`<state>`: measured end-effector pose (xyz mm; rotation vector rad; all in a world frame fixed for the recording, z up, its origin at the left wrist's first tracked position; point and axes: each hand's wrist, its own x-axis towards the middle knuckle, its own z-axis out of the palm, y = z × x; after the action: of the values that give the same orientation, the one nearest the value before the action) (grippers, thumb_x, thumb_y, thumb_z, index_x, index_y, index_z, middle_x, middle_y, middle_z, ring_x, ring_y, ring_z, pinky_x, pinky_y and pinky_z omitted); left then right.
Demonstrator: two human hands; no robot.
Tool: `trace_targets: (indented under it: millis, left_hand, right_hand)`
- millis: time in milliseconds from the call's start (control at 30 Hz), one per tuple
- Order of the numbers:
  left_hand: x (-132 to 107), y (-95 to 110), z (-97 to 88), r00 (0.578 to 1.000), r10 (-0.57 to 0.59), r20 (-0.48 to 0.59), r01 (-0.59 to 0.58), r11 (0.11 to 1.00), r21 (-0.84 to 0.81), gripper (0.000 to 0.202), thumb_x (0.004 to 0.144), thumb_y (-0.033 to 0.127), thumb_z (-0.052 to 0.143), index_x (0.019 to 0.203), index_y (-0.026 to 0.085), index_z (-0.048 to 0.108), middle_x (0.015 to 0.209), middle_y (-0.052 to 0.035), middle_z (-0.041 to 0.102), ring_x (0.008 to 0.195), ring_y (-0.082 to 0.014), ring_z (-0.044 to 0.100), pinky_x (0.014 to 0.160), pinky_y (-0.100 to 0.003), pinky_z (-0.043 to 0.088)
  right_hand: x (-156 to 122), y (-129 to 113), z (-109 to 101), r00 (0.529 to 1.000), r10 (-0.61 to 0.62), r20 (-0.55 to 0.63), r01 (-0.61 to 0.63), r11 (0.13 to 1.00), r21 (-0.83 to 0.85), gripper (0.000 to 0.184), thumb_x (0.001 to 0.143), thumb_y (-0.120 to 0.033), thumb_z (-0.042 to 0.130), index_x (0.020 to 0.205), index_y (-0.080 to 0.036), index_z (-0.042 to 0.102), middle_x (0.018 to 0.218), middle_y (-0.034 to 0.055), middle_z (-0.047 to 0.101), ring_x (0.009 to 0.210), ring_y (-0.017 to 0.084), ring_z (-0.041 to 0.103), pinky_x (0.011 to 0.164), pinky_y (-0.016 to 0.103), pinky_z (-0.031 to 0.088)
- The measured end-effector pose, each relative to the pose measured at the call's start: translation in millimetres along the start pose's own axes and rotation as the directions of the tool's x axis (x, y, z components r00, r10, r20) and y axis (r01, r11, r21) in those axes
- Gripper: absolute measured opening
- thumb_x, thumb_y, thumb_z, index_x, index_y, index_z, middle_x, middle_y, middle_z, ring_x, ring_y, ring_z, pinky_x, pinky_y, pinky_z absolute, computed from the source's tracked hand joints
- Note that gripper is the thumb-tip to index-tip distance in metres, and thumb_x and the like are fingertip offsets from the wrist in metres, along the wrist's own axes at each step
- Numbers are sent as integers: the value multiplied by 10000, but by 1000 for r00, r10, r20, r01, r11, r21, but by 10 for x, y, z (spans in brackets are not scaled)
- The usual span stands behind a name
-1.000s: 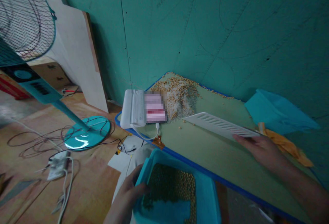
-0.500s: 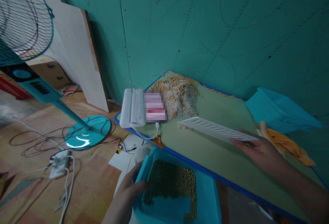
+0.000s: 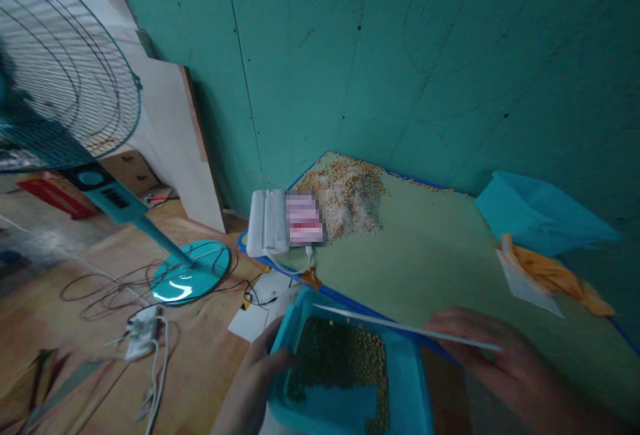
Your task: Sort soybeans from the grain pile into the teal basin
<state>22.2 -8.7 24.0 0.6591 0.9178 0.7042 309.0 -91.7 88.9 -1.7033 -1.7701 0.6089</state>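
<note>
My left hand [image 3: 260, 372] is closed on the left rim of a turquoise plastic tub [image 3: 427, 388] below the table's near edge. Inside it lie dark green beans [image 3: 323, 355] and yellow soybeans [image 3: 376, 352], with bare bottom showing at the front. My right hand [image 3: 483, 348] grips a white slatted plastic strip [image 3: 380, 322], seen nearly edge-on. The strip's far end reaches over the tub's back part, and a few soybeans are just below it. Up on the green tabletop [image 3: 415, 242], a mixed pile [image 3: 353, 198] of soybeans and whitish grains lies against the wall.
A white device [image 3: 267, 223] and a blurred-out screen [image 3: 305, 218] sit left of the pile. A turquoise bag [image 3: 540, 212], an orange cloth [image 3: 555, 275] and a white sheet [image 3: 527, 285] lie at right. A standing fan [image 3: 120, 198], cables and a power strip [image 3: 144, 334] occupy the left floor.
My right hand has brought the strip from the tabletop toward me and down over the tub, turning it edge-on. My left hand keeps its hold on the tub. The view has shifted slightly.
</note>
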Motion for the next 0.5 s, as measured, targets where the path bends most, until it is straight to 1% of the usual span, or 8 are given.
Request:
trace_targets:
  millis: [67, 100, 233, 300, 333, 400, 467, 500]
  left_hand:
    - [-52, 6, 38, 1000, -6, -11, 6, 1000, 24, 521, 631, 74, 509, 1137, 192, 485, 841, 31, 715, 897, -212, 598, 686, -284, 470]
    - [-75, 8, 61, 998, -5, -56, 7, 999, 39, 503, 635, 72, 499, 1121, 201, 496, 844, 41, 714, 905, -207, 596, 684, -276, 467]
    - [-168, -1, 128, 993, -6, -117, 14, 998, 66, 469, 619, 84, 513, 1074, 194, 531, 778, 43, 721, 883, -221, 611, 654, -269, 479]
    - [-238, -15, 118, 990, -17, -139, 27, 997, 74, 532, 598, 101, 537, 1123, 174, 488, 781, 25, 723, 843, -248, 625, 590, -291, 498]
    - [-286, -22, 101, 988, -26, -155, 38, 996, 81, 559, 590, 105, 542, 1141, 162, 468, 767, 16, 725, 802, -257, 635, 558, -302, 503]
    - [-410, -26, 44, 980, -15, -200, 32, 996, 86, 554, 592, 102, 539, 1139, 135, 459, 712, 9, 726, 703, -250, 648, 517, -305, 508]
    - [-559, -14, -24, 964, 36, -263, -25, 999, 44, 498, 614, 103, 540, 1108, 127, 482, 711, 15, 727, 681, -224, 648, 524, -284, 514]
    - [-634, -1, -54, 965, 23, -263, -11, 999, 46, 539, 599, 95, 548, 1129, 134, 464, 696, 14, 728, 665, -238, 649, 493, -295, 511]
  right_hand:
    - [-37, -60, 19, 1000, -21, -9, 21, 999, 36, 205, 747, -296, 536, 894, -381, 651, 901, -14, 682, 851, 198, 620, 767, 317, 490]
    - [-53, -96, 25, 1000, -11, -7, 12, 998, 57, 195, 746, -300, 537, 881, -374, 656, 871, -13, 685, 836, 200, 621, 760, 320, 492]
    - [-140, -214, 67, 988, 153, -32, -142, 963, 230, 172, 742, -331, 540, 850, -302, 670, 853, 13, 683, 863, 222, 604, 781, 350, 476]
    - [-202, -222, 112, 952, 281, -117, -215, 892, 397, 199, 721, -351, 563, 867, -265, 666, 884, 29, 682, 871, 227, 598, 793, 363, 463]
    - [-234, -213, 138, 925, 345, -157, -232, 842, 486, 215, 707, -361, 576, 870, -252, 663, 866, 29, 685, 828, 221, 606, 753, 355, 477]
    - [-292, -181, 181, 868, 450, -210, -233, 743, 627, 229, 671, -374, 610, 848, -238, 662, 765, 14, 687, 669, 190, 604, 591, 302, 492]
    - [-336, -150, 205, 829, 506, -239, -196, 663, 722, 227, 626, -367, 653, 815, -240, 663, 701, -7, 676, 539, 147, 554, 446, 244, 431]
    - [-355, -142, 209, 818, 521, -243, -172, 625, 762, 224, 603, -358, 673, 797, -246, 663, 690, -16, 671, 510, 132, 532, 408, 226, 397]
